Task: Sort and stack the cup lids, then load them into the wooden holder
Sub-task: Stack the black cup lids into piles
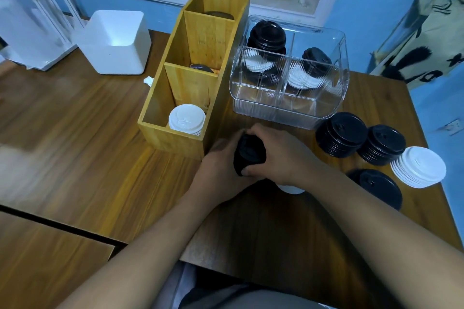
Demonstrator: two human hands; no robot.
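Observation:
Both hands grip one stack of black lids (pixel 248 154) just in front of the wooden holder (pixel 175 140). My left hand (pixel 221 165) wraps its left side and my right hand (pixel 276 155) curls over its right side. The holder's near compartment has a stack of white lids (pixel 186 119); dark lids (pixel 200 68) lie in the middle and far compartments. To the right on the table stand two black lid stacks (pixel 341 134) (pixel 381 144), a white lid stack (pixel 418 167) and a flat black lid (pixel 376 187). A white lid (pixel 291 189) peeks out under my right wrist.
A clear plastic bin (pixel 288 108) behind my hands holds black and white lids. A white container (pixel 114 41) and a clear rack (pixel 27 22) stand at the back left. The wooden table (pixel 88 158) ends at the right, close to the lid stacks.

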